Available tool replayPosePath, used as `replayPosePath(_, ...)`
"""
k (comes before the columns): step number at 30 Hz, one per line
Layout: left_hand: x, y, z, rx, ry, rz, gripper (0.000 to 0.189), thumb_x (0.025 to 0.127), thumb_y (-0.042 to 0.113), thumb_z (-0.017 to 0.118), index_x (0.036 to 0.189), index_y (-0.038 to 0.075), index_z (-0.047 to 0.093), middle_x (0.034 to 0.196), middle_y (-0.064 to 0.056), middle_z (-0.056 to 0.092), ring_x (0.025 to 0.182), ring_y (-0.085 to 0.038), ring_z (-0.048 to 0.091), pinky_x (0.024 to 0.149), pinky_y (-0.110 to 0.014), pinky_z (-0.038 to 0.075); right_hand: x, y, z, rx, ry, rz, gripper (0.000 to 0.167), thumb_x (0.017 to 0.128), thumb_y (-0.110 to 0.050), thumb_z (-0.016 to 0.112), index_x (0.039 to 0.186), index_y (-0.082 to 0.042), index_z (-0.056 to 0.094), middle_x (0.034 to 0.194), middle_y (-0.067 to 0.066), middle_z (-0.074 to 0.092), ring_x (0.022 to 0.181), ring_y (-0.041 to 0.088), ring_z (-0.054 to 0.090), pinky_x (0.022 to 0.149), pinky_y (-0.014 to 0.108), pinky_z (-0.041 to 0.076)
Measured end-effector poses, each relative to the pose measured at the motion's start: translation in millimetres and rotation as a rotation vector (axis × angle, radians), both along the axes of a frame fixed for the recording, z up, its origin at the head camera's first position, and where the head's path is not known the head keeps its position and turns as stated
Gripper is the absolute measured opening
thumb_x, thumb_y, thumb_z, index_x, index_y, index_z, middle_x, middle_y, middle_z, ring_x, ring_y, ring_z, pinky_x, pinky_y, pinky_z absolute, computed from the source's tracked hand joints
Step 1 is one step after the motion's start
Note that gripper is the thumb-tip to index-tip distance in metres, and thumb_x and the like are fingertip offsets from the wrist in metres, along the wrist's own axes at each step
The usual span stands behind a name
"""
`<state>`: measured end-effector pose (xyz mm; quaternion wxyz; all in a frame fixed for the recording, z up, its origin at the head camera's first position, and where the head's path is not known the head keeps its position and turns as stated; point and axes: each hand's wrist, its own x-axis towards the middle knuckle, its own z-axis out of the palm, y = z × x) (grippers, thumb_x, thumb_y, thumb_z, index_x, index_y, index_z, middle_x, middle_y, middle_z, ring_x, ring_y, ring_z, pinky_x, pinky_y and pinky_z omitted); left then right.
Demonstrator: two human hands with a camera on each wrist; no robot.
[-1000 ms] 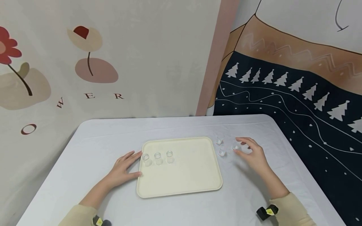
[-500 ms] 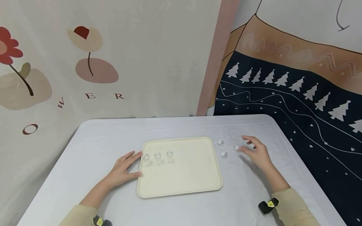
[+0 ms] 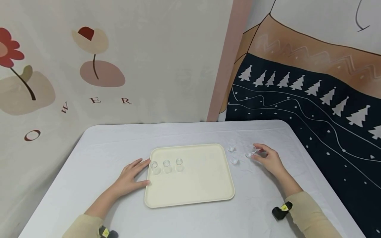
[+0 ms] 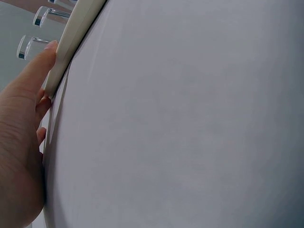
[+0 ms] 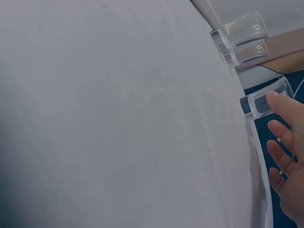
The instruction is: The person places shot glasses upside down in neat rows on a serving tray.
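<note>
Tray (image 3: 193,185) at left hand (image 3: 131,180) is showing plain cream; cups (image 3: 167,166) on it are looking clear, colourless. Glasses (image 3: 234,158) by right hand (image 3: 269,162) are also looking clear. Table (image 3: 190,223) under both hands is showing plain white. Sleeves (image 3: 314,215) behind hands are reading khaki, wrist devices (image 3: 278,214) black with yellow labels (image 3: 284,207). Wall (image 3: 166,66) beyond left hand is showing pale grey-beige, printed with red flower (image 3: 12,53), pink and beige blobs (image 3: 111,74), brown-red letters (image 3: 94,100). Pink band (image 3: 229,62) is running beyond, between hands. Backdrop (image 3: 268,114) beyond right hand is showing navy patterned with white trees (image 3: 358,117), lines, dots; orange-brown area (image 3: 315,53) above is carrying paler zigzags.
</note>
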<state>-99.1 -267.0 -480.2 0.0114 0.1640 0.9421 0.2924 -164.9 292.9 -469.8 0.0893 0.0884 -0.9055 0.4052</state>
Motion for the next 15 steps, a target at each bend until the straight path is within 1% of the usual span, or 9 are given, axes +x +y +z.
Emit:
replayPosePath(1,0.1,0.2,-0.1,-0.001,-0.002,0.002,0.082,0.080,0.048,0.072,0.147,0.015,0.040,0.148,-0.016,0.038,0.138,-0.041,0.020,0.102,-0.070,0.013,-0.5,0.6,-1.9,-0.004,-0.018,-0.006,0.048,0.084,-0.019,0.077,0.125,-0.003,0.060,0.116,0.018,0.062,0.098,0.031,0.055,0.077,0.040,0.043)
replayPosePath(4,0.3,0.5,-0.1,-0.005,-0.009,0.010,0.082,0.080,0.049,0.072,0.147,0.015,0.040,0.149,-0.017,0.037,0.138,-0.041,0.020,0.101,-0.072,0.014,-2.1,2.8,-8.2,-0.032,-0.066,-0.016,0.049,0.084,-0.024,0.077,0.125,-0.004,0.060,0.115,0.019,0.062,0.103,0.035,0.056,0.087,0.049,0.045)
replayPosePath(7,0.3,0.4,-0.4,-0.003,-0.012,0.012,0.082,0.080,0.049,0.072,0.147,0.015,0.040,0.149,-0.017,0.037,0.138,-0.042,0.020,0.101,-0.072,0.014,-4.0,5.0,-14.5,-0.059,-0.089,-0.015,0.050,0.083,-0.026,0.077,0.125,-0.004,0.060,0.114,0.019,0.061,0.109,0.039,0.055,0.096,0.055,0.041)
replayPosePath(10,0.1,0.1,-0.6,0.000,-0.009,0.010,0.082,0.080,0.049,0.073,0.147,0.015,0.040,0.149,-0.017,0.037,0.138,-0.041,0.020,0.101,-0.072,0.014,-5.1,4.3,-16.7,-0.051,-0.081,-0.016,0.050,0.082,-0.026,0.078,0.124,-0.005,0.062,0.111,0.018,0.062,0.108,0.039,0.056,0.096,0.053,0.042)
replayPosePath(15,0.3,0.4,-0.2,0.002,-0.002,0.006,0.082,0.080,0.048,0.073,0.147,0.015,0.040,0.149,-0.016,0.037,0.138,-0.041,0.020,0.101,-0.071,0.014,-6.7,0.7,-17.5,-0.029,-0.051,-0.013,0.045,0.081,-0.020,0.078,0.121,-0.004,0.064,0.109,0.016,0.064,0.102,0.032,0.057,0.089,0.048,0.045)
